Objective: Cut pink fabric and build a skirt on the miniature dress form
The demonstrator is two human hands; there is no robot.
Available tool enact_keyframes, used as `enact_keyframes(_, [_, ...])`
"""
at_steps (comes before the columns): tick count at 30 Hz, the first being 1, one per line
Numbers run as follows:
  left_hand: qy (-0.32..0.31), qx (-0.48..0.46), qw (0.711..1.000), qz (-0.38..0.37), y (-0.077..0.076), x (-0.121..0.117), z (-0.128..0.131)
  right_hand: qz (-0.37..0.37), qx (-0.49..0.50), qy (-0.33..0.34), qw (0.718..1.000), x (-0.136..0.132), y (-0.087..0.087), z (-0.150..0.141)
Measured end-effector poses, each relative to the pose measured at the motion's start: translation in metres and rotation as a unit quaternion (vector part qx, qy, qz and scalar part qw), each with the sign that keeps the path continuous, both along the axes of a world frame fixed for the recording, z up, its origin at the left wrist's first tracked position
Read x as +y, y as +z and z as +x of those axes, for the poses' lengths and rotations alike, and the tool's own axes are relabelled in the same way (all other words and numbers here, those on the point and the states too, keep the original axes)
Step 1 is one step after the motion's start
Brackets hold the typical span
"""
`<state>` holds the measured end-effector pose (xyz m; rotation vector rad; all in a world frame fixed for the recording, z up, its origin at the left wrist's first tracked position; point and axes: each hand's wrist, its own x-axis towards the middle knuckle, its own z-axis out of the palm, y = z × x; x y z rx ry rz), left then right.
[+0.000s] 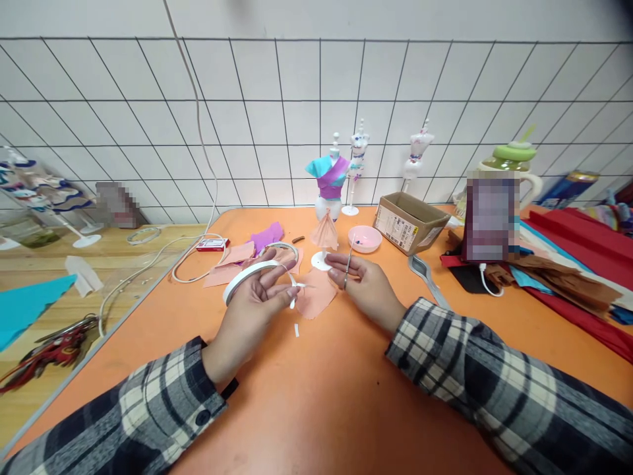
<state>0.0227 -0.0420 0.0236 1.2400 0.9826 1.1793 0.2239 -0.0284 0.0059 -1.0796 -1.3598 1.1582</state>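
Note:
My left hand (pixel 250 310) is closed around a roll of white tape (pixel 236 280). Its thumb and a finger pinch a small loose white strip (pixel 293 300). Between the fingers of my right hand (pixel 373 287) stands a slim metal tool, apparently tweezers (pixel 349 258). Beneath and between both hands lies a peach crepe paper piece (pixel 316 297). Just behind them, a small white dress form (pixel 321 261) stands upright, wearing a turquoise and purple wrapped top (pixel 332 177) and a gathered peach piece (pixel 325 231) at its front. A tiny white scrap (pixel 297 330) rests on the table.
A pink bowl (pixel 364 239) and an open cardboard box (pixel 410 221) sit behind my right hand. Peach and purple paper (pixel 267 236) lies left. A propped phone (pixel 489 221), a lidded jug (pixel 512 161) and coloured paper (pixel 568 264) fill the right. Two more dress forms (pixel 359 148) stand behind.

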Motion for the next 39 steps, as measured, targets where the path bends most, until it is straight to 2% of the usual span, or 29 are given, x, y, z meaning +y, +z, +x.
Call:
enact_keyframes(1, [0.000, 0.002, 1.000, 0.001, 0.000, 0.001, -0.001, 0.000, -0.015, 0.041, 0.999, -0.003, 0.005, 0.001])
enact_keyframes(2, [0.002, 0.005, 1.000, 0.002, -0.001, 0.002, -0.001, -0.011, -0.036, 0.113, 0.993, -0.007, 0.009, 0.002])
enact_keyframes(4, [0.006, 0.011, 1.000, 0.006, -0.003, 0.002, -0.001, -0.060, -0.092, 0.260, 0.959, -0.013, 0.015, 0.002])
enact_keyframes(6, [0.003, 0.015, 1.000, 0.014, -0.004, 0.001, -0.001, -0.079, -0.174, 0.322, 0.927, -0.018, 0.016, 0.001])
enact_keyframes(10, [-0.001, 0.029, 0.999, 0.024, -0.003, -0.002, 0.003, -0.021, -0.337, 0.286, 0.897, -0.019, 0.008, -0.002])
enact_keyframes(15, [-0.006, 0.048, 0.999, 0.024, 0.001, -0.005, 0.007, 0.039, -0.417, 0.218, 0.881, -0.023, 0.011, -0.005])
enact_keyframes(18, [-0.004, 0.053, 0.998, 0.030, 0.001, -0.004, 0.006, 0.036, -0.407, 0.225, 0.884, -0.025, 0.016, -0.004])
enact_keyframes(21, [-0.006, 0.046, 0.998, 0.032, 0.002, -0.003, 0.005, -0.050, -0.366, 0.316, 0.874, -0.022, 0.016, 0.000])
enact_keyframes(23, [-0.008, 0.043, 0.999, 0.033, 0.002, -0.003, 0.005, -0.089, -0.363, 0.337, 0.864, -0.019, 0.012, 0.002])
enact_keyframes(25, [-0.008, 0.047, 0.998, 0.032, 0.003, -0.004, 0.005, -0.086, -0.383, 0.320, 0.862, -0.016, 0.008, 0.003])
enact_keyframes(32, [-0.033, 0.059, 0.998, 0.015, 0.001, -0.005, 0.006, 0.015, -0.438, 0.249, 0.864, -0.020, 0.008, -0.002])
enact_keyframes(39, [-0.035, 0.074, 0.997, 0.011, 0.002, -0.009, 0.008, 0.015, -0.468, 0.211, 0.858, -0.026, 0.009, -0.007])
